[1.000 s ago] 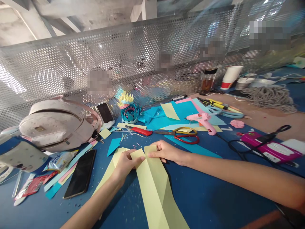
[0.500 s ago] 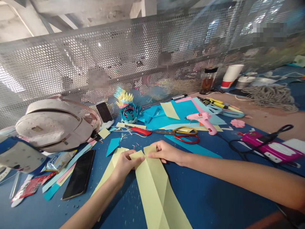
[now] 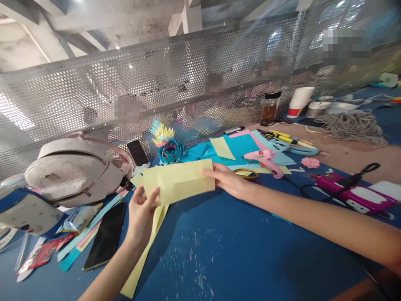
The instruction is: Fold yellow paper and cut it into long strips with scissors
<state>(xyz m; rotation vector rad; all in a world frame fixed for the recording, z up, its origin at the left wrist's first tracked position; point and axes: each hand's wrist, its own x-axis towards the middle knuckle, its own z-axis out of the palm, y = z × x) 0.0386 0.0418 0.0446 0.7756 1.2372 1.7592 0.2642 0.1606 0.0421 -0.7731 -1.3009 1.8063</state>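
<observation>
A pale yellow sheet of paper (image 3: 181,182) is stretched sideways between my two hands, raised above the blue table. My left hand (image 3: 142,207) pinches its left end, thumb in front. At the other end, my right hand (image 3: 224,177) grips the edge between thumb and fingers. Beneath my left hand lies a long yellow paper strip (image 3: 140,261). Behind the sheet stands a layered paper flower (image 3: 171,150) in dark teal, with yellow and light blue points above. The scissors' yellow handle (image 3: 247,173) shows beside my right hand; the blades are hidden.
A pink glue gun (image 3: 266,161) lies right of centre on coloured paper (image 3: 241,146). At right is a magenta power strip (image 3: 354,194) with a black cable. A black phone (image 3: 105,236), snack wrappers and a pale backpack (image 3: 75,167) sit left. Perforated metal panels (image 3: 175,79) rise behind.
The creased yellow paper that ran toward me has been lifted and turned sideways. My hands have moved apart to its two ends, and it now covers the red cutter and scissor blades.
</observation>
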